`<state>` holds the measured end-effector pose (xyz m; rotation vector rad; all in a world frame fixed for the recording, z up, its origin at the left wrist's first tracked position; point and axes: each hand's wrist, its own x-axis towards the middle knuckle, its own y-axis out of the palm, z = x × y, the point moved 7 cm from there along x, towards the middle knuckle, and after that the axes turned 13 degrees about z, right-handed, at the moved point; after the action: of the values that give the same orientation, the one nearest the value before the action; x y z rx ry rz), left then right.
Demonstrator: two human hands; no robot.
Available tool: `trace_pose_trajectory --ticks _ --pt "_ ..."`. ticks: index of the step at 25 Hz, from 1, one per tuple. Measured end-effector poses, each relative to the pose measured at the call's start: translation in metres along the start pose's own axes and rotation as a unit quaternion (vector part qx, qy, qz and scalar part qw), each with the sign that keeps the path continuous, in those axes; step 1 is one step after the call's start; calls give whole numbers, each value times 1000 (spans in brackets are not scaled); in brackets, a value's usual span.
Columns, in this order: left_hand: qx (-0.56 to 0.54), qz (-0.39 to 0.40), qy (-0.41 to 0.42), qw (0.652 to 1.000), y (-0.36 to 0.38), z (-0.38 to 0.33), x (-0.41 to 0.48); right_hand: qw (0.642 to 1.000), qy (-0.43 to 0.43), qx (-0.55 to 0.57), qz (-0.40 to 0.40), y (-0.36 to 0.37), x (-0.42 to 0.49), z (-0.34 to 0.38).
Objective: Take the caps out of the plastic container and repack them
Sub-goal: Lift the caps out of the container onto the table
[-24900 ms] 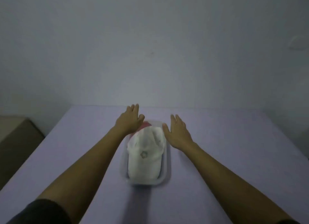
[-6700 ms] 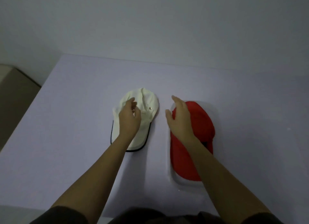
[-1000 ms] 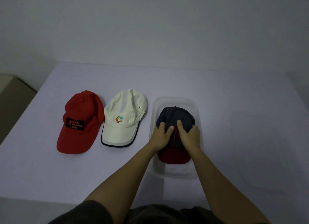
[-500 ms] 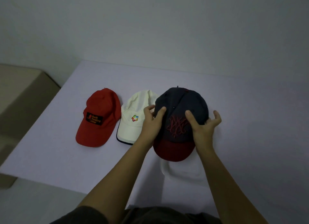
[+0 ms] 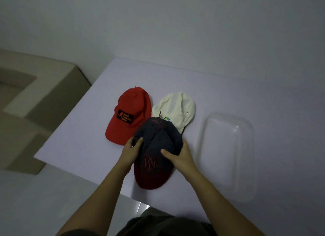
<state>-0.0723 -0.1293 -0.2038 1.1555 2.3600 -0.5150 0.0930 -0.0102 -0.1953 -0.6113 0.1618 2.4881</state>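
Observation:
A navy cap with a dark red brim [image 5: 155,154] is held above the table's front part, brim toward me. My left hand [image 5: 131,152] grips its left side and my right hand [image 5: 181,155] grips its right side. It overlaps the near edges of a red cap with a black patch [image 5: 129,115] and a cream cap [image 5: 175,110], which lie side by side on the table behind it. The clear plastic container [image 5: 226,153] stands empty to the right of my hands.
The pale lilac table [image 5: 246,98] ends at a corner on the left. Beyond that edge sits a beige sofa or box [image 5: 31,98]. A white wall rises behind the table.
The navy cap has left the container and moved left and toward me, in both hands. My view has swung left, so the empty container now shows at the right.

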Motion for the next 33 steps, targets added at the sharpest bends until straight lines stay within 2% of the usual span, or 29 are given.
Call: trace_pose_trajectory --ticks 5,10,13,15,17,21,23,25,29,33 --pt "96 0 -34 995 -5 13 9 999 47 -25 11 2 21 -35" --pt "116 64 -10 991 -2 5 18 992 30 -122 -20 -2 12 -7" --pt "142 62 42 987 -4 -18 22 983 -2 -177 -54 -7 12 13" --pt "209 45 90 973 -5 -40 23 975 -15 -207 -75 -8 17 21" --pt "260 44 102 959 -4 -51 28 974 5 -217 -61 -8 25 21" --pt "348 139 53 926 1 -37 37 964 56 -262 -9 -2 35 11" --pt "349 144 69 923 1 -37 37 961 29 -271 -34 -1 34 17" --pt "335 118 117 927 -3 -45 35 964 -8 -262 -42 3 32 26" --pt "346 75 208 912 -6 -64 23 979 -22 -203 14 13 31 32" --pt "304 95 207 925 -3 -66 13 972 -41 -229 16 10 30 39"
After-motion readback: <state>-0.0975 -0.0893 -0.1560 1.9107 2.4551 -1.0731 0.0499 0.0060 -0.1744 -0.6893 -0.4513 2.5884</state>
